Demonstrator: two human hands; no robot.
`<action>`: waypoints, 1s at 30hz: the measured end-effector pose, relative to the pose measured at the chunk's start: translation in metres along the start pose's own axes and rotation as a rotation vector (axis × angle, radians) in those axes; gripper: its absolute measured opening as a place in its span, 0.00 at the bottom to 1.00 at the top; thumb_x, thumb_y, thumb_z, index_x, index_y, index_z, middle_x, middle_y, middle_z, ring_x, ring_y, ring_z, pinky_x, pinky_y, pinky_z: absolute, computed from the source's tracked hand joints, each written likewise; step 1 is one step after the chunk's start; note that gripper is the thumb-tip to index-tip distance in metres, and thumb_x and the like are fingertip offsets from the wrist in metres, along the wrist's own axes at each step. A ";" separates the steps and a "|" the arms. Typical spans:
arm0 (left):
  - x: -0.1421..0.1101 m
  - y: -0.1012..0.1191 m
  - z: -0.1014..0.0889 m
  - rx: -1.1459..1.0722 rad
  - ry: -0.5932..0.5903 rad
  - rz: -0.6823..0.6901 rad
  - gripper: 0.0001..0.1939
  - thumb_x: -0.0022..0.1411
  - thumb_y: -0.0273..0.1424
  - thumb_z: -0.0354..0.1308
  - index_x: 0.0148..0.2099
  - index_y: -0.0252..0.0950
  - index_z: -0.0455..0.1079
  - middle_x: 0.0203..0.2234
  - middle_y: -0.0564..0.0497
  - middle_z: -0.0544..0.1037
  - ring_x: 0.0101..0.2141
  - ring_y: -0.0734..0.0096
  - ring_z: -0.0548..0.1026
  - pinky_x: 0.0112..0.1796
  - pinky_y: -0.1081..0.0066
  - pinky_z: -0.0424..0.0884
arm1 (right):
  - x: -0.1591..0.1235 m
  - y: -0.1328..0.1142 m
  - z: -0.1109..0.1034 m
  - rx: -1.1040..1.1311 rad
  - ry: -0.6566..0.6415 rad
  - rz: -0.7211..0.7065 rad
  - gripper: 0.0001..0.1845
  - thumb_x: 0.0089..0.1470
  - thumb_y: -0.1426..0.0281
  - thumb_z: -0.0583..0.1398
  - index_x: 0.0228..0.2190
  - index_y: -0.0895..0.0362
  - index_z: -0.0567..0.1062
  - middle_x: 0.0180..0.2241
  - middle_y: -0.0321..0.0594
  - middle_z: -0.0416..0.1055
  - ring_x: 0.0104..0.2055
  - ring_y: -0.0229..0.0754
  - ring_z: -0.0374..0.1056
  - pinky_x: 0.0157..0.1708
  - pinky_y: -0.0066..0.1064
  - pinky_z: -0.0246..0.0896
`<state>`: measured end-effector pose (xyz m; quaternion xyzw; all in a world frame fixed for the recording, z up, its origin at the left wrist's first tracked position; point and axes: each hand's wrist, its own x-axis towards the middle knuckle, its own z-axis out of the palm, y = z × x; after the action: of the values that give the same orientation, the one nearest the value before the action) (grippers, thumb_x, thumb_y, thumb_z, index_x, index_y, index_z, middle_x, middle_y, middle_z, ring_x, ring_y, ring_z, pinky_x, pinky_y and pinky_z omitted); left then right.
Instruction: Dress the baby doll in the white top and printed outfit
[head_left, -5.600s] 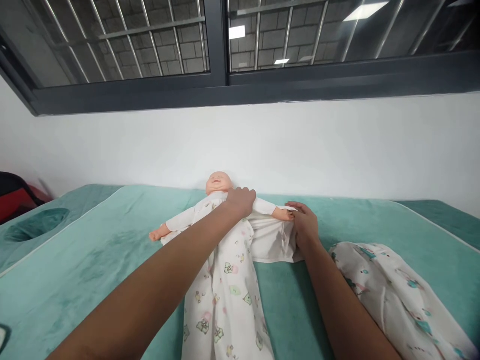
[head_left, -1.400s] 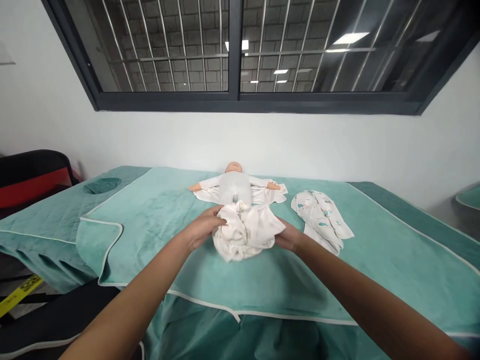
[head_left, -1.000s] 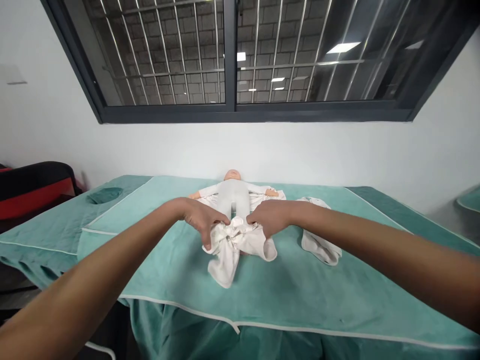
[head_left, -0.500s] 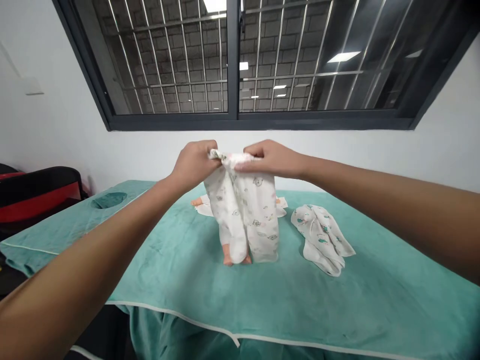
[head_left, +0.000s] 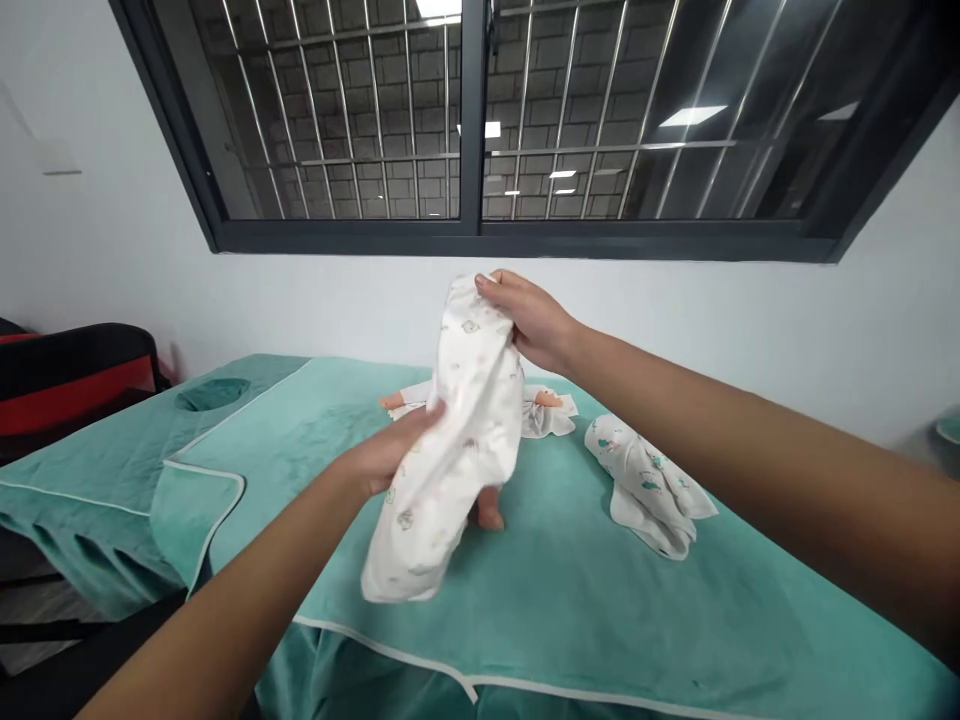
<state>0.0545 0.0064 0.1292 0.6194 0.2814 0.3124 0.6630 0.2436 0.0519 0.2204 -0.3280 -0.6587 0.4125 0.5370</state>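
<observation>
White printed baby pants (head_left: pixel 469 410) hang in the air in the middle, one leg swung toward the lower left. Near their top edge my right hand (head_left: pixel 529 315) pinches the cloth, thumb in front. My left hand (head_left: pixel 397 450) grips the side of the pants lower down; most of its fingers are behind the fabric. Behind the pants lies a doll (head_left: pixel 491 510), largely covered from sight. One foot and both hands of the doll show, and parts of its white clothing (head_left: pixel 551 420) spread out at the sides.
A folded white cloth garment with green print (head_left: pixel 652 490) lies to the right on the green bed cover (head_left: pixel 600 620). The bed's face hole (head_left: pixel 214 393) is at the left, beside a black and red chair (head_left: pixel 82 390). A barred window (head_left: pixel 480 240) is set in the wall behind.
My left hand has moved from the waistband down to the side of the pants. The pants have turned and swung lower left, while my right hand still holds the top.
</observation>
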 end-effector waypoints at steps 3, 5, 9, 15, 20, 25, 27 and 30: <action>-0.005 -0.016 -0.017 -0.011 -0.001 -0.032 0.29 0.53 0.45 0.66 0.53 0.34 0.72 0.38 0.40 0.82 0.39 0.48 0.80 0.41 0.54 0.74 | -0.007 0.017 -0.010 -0.053 -0.039 0.084 0.22 0.50 0.52 0.64 0.27 0.54 0.62 0.25 0.30 0.62 0.26 0.34 0.59 0.26 0.26 0.55; -0.002 -0.020 -0.032 0.004 0.208 0.047 0.28 0.51 0.43 0.68 0.51 0.33 0.73 0.39 0.42 0.82 0.40 0.51 0.79 0.43 0.57 0.74 | -0.012 0.023 -0.019 -0.233 -0.010 0.079 0.22 0.49 0.52 0.64 0.25 0.55 0.63 0.24 0.30 0.61 0.25 0.34 0.58 0.25 0.26 0.52; 0.005 -0.015 -0.055 -0.061 0.500 0.181 0.28 0.48 0.41 0.69 0.49 0.30 0.74 0.38 0.42 0.82 0.38 0.54 0.79 0.39 0.62 0.74 | -0.020 0.031 -0.035 -0.728 -0.059 0.154 0.20 0.48 0.53 0.65 0.22 0.55 0.66 0.17 0.29 0.60 0.20 0.34 0.56 0.23 0.28 0.50; 0.006 -0.005 -0.043 -0.221 0.467 0.285 0.25 0.47 0.38 0.66 0.46 0.30 0.73 0.33 0.45 0.81 0.36 0.56 0.79 0.37 0.64 0.74 | -0.034 0.061 -0.021 -0.693 -0.471 0.349 0.19 0.52 0.53 0.61 0.23 0.55 0.69 0.20 0.36 0.70 0.23 0.38 0.66 0.27 0.30 0.61; 0.024 -0.021 -0.052 0.146 0.724 0.156 0.28 0.52 0.52 0.59 0.43 0.32 0.70 0.35 0.44 0.79 0.35 0.57 0.77 0.37 0.64 0.71 | -0.049 0.095 0.018 -0.627 -0.541 0.242 0.16 0.54 0.56 0.59 0.32 0.56 0.77 0.30 0.42 0.76 0.26 0.42 0.70 0.32 0.34 0.65; 0.042 -0.072 -0.088 0.694 0.875 -0.184 0.25 0.55 0.42 0.58 0.50 0.34 0.61 0.43 0.36 0.75 0.46 0.47 0.75 0.42 0.57 0.68 | -0.069 0.128 0.026 -0.910 -0.435 0.209 0.14 0.50 0.58 0.63 0.35 0.54 0.79 0.37 0.48 0.76 0.39 0.55 0.72 0.39 0.42 0.65; 0.044 -0.096 -0.091 0.743 0.813 -0.240 0.21 0.51 0.36 0.60 0.47 0.36 0.63 0.43 0.36 0.75 0.49 0.43 0.73 0.45 0.54 0.66 | -0.076 0.136 0.018 -0.941 -0.438 0.223 0.14 0.50 0.60 0.63 0.38 0.53 0.78 0.40 0.48 0.75 0.40 0.56 0.71 0.41 0.43 0.65; 0.046 -0.116 -0.080 0.805 0.737 -0.220 0.16 0.50 0.30 0.59 0.44 0.37 0.66 0.52 0.33 0.70 0.56 0.39 0.65 0.52 0.48 0.60 | -0.082 0.146 0.001 -0.980 -0.423 0.133 0.13 0.52 0.64 0.60 0.41 0.53 0.76 0.44 0.47 0.73 0.45 0.56 0.70 0.46 0.44 0.64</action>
<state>0.0308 0.0886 0.0083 0.6405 0.6547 0.3053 0.2606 0.2577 0.0446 0.0538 -0.4908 -0.8456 0.1469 0.1496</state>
